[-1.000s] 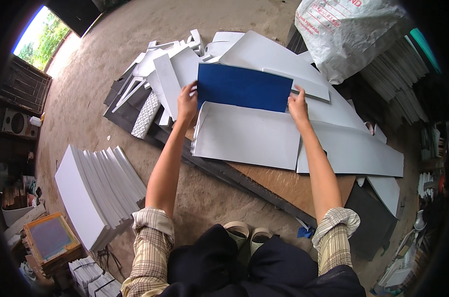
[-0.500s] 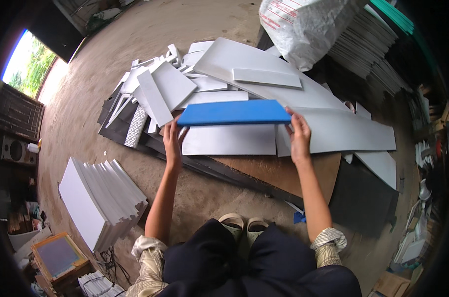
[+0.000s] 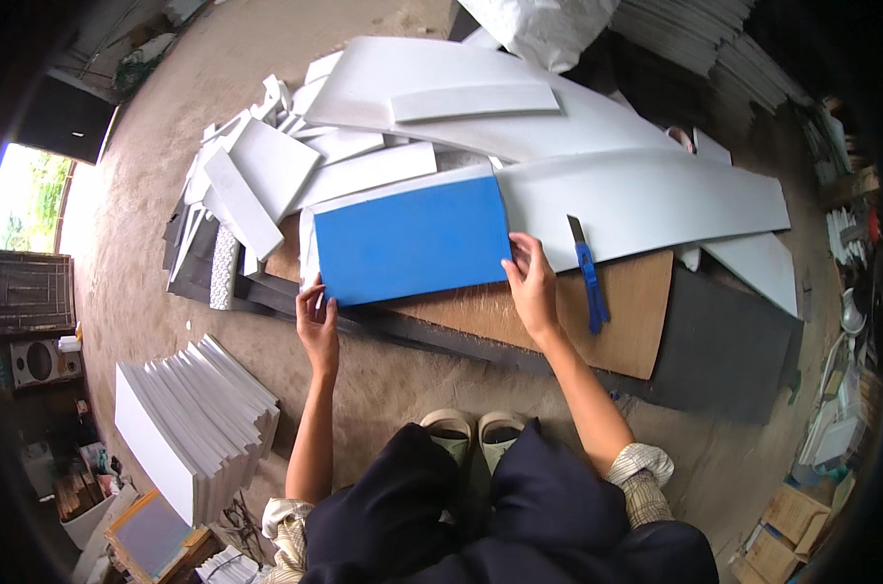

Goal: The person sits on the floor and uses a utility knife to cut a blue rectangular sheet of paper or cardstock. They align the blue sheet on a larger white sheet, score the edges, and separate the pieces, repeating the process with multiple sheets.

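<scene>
I hold the blue board (image 3: 412, 240) flat over the brown plywood sheet (image 3: 636, 311), left hand (image 3: 317, 326) grasping its near-left corner, right hand (image 3: 531, 282) pressing its right edge. The blue utility knife (image 3: 588, 277) lies just right of that board; a sideways slip could, I judge, brush its blade. Cardboard boxes (image 3: 787, 545) sit far right.

- Bare concrete floor (image 3: 169, 156), dusty, lit by daylight from an opening (image 3: 23, 200) at far left.
- Just below that opening: dark slatted panel (image 3: 23, 292), then a speaker box (image 3: 37, 362).
- Well right of the opening: stacked sheets (image 3: 714, 49), cardboard boxes (image 3: 787, 526).
</scene>
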A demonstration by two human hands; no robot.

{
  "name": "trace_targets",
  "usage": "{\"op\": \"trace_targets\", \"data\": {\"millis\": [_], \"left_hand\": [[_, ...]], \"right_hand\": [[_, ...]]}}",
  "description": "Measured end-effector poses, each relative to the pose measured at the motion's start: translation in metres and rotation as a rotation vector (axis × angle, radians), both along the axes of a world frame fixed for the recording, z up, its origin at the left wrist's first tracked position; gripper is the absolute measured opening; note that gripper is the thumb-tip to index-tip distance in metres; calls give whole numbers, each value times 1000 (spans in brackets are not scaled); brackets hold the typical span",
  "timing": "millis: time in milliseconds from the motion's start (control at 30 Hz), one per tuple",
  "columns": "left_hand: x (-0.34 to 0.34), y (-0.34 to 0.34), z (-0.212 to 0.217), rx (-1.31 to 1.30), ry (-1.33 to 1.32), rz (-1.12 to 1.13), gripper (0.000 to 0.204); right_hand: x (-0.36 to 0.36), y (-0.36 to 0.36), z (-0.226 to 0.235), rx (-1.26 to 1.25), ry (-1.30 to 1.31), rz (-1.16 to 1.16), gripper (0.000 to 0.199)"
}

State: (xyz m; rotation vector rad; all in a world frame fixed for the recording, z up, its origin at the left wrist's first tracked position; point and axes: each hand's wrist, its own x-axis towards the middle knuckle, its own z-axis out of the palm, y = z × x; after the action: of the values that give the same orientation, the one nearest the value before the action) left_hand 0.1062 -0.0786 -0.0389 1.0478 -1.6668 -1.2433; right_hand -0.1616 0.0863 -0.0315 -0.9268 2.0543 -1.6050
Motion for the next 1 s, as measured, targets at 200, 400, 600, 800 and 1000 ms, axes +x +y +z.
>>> {"op": "trace_targets", "data": {"millis": [200,400,600,800,1000], "left_hand": [[2,-8,8,25,-1,-8,36],[-1,-12,17,66,-47,-10,39],[1,-6,16,83,-58,-31,40],[2,-6,13,72,-81,-35,41],[2,-6,10,69,-60,-47,40]], "right_hand": [[-25,-8,10,0,-127,40,36],[-33,-11,3,-26,-119,91,36],[-35,-11,-1,-30,-171,103,37],[-36,-9,0,-26,-169,122,37],[-39,-7,-2,4,-145,143,39]]}}
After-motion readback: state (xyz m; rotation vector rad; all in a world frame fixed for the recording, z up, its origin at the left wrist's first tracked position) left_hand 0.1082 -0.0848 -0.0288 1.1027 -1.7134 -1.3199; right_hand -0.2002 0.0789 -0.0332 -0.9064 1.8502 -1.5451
